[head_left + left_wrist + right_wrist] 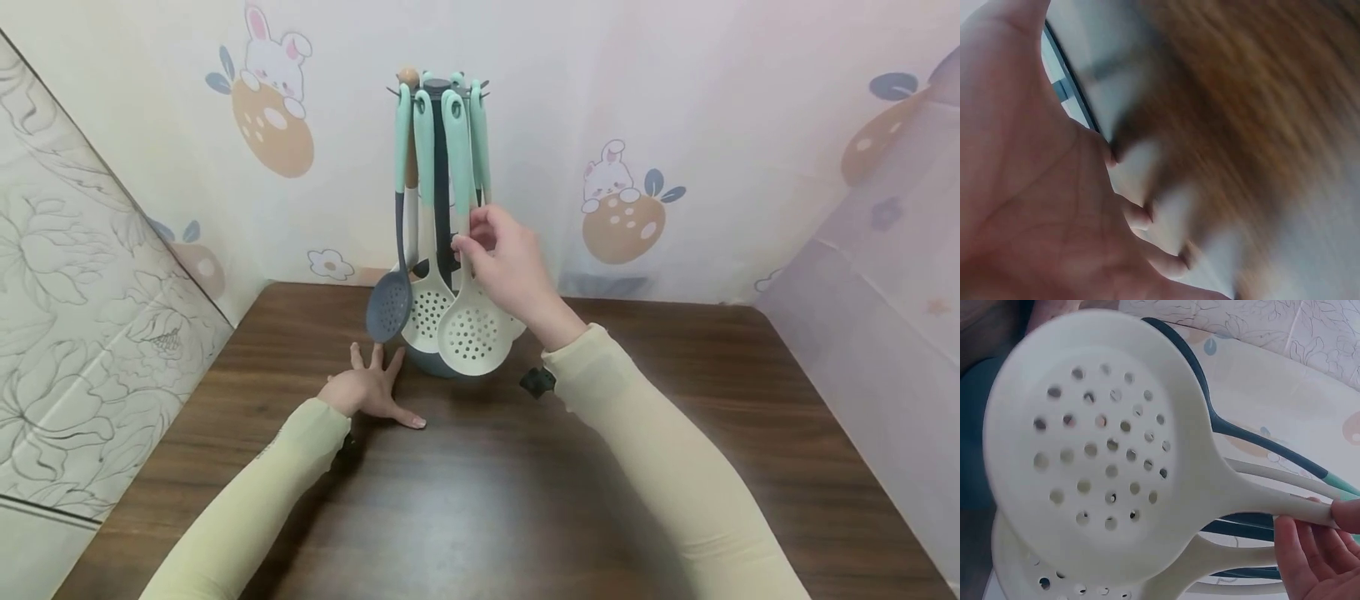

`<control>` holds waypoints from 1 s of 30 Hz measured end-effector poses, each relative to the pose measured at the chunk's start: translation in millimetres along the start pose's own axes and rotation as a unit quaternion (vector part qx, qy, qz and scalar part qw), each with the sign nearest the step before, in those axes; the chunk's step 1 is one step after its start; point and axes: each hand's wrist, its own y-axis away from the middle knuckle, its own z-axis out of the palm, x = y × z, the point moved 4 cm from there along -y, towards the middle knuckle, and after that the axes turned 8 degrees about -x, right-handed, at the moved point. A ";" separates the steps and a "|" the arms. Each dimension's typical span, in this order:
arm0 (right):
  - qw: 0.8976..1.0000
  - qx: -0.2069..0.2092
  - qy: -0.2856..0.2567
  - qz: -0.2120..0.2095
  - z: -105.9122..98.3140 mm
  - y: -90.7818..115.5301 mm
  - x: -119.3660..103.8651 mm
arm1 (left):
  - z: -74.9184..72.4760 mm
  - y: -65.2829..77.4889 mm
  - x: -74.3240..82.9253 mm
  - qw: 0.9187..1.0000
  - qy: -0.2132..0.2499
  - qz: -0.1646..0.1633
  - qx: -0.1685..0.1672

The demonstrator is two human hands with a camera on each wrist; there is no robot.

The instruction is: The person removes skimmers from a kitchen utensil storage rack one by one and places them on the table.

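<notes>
My right hand (517, 267) pinches the pale neck of a white skimmer (474, 337) with a mint handle, at the front of a utensil rack (440, 150). Its round, perforated head fills much of the right wrist view. Whether the handle's top still hangs on a hook I cannot tell. Behind it hang a second white skimmer (426, 310) and, to the left, a dark grey perforated spoon (388, 307). My left hand (366, 388) rests on the tabletop with fingers spread, left of the rack's base (429, 364), holding nothing.
The rack stands on a brown wooden table (450, 500) near its back edge. More mint-handled utensils and a wooden-topped one (408, 77) hang around it. A rabbit-patterned curtain (525, 50) covers the back, and a flower-patterned wall (90, 292) borders the left.
</notes>
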 end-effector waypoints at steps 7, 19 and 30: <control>1.000 0.001 -0.020 0.003 -6.7 3.3 2.7 | 1.1 -2.6 5.9 1.000 0.006 0.002 0.000; 0.999 -0.001 -0.028 -0.023 -20.9 7.3 -8.8 | -4.0 -12.1 4.2 1.000 0.014 -0.007 -0.018; 0.995 -0.026 -0.094 -0.034 -14.1 18.5 -11.4 | 0.1 4.7 1.0 1.000 0.016 0.000 -0.004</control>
